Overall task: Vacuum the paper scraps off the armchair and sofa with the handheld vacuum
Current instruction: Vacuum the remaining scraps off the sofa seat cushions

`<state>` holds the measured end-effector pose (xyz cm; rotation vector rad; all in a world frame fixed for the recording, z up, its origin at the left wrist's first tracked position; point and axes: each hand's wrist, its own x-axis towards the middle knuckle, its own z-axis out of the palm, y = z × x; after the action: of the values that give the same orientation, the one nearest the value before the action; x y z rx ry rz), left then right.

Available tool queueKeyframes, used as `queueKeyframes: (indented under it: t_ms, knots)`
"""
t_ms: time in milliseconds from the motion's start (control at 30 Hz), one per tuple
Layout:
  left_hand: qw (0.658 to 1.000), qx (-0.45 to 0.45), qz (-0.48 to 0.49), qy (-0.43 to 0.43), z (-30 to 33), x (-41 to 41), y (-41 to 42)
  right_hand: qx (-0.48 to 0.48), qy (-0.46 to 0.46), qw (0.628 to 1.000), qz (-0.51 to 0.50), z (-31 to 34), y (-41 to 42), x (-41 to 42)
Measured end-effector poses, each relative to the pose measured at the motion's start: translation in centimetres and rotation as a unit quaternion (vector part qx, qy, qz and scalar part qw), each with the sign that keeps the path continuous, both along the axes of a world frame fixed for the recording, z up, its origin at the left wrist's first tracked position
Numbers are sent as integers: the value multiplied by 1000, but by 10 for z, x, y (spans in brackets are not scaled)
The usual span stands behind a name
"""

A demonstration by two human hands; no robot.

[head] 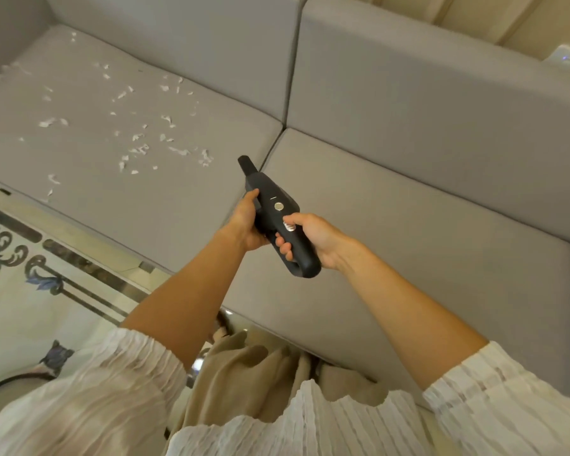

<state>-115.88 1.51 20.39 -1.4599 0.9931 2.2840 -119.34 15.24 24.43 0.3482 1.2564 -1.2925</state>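
Observation:
A black handheld vacuum (272,199) is held in the air over the grey sofa (392,199), its nozzle pointing up and left towards the seam between two seat cushions. My right hand (313,236) grips the vacuum's handle, with the thumb on top near a small label. My left hand (246,222) holds the vacuum's body from the left side, fingers curled round it. Several white paper scraps (135,139) lie scattered over the left seat cushion, well left of the nozzle. The right cushion under the vacuum shows no scraps.
The sofa's back cushions (425,87) rise behind the seats. A patterned floor (30,268) with dark scrollwork runs along the sofa's front edge at lower left. A small white device (568,62) sits behind the sofa at upper right.

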Motion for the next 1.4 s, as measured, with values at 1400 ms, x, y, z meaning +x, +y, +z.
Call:
queueKeyframes:
  t_ms: [1400]
  knots:
    - [992, -28, -53, -110, -163, 61, -225, 87, 14, 990, -111, -178, -270, 72]
